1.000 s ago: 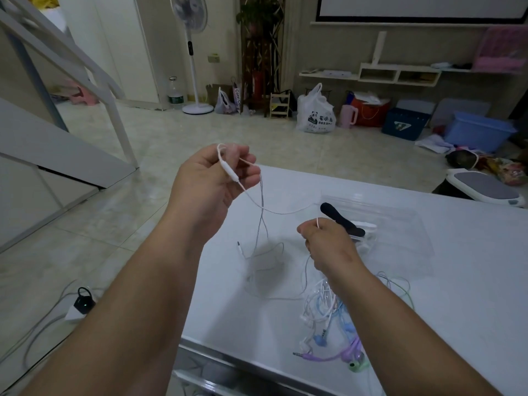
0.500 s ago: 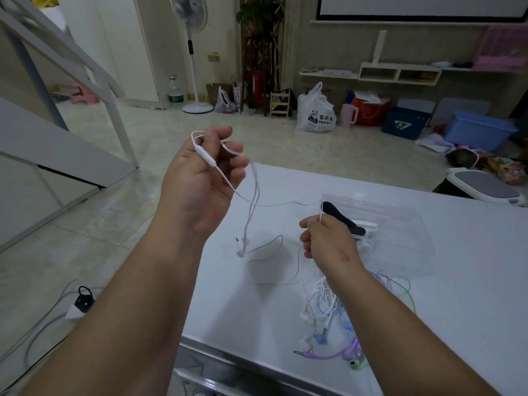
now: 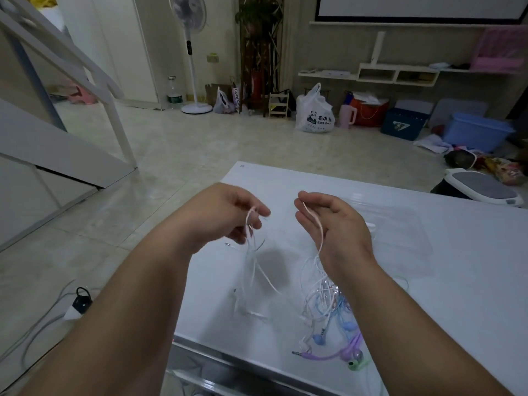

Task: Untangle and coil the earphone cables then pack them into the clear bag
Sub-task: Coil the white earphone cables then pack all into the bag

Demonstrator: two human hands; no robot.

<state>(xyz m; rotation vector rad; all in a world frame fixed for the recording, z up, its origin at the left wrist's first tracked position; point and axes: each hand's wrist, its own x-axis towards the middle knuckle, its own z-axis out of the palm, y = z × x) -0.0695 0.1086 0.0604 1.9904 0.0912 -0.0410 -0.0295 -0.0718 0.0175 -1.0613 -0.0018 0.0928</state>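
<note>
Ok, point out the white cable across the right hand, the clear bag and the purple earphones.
white cable (image 3: 314,222): head view, stretch crossing the palm.
clear bag (image 3: 400,238): head view, bare flat middle.
purple earphones (image 3: 324,357): head view, cable beside the plug.
</note>
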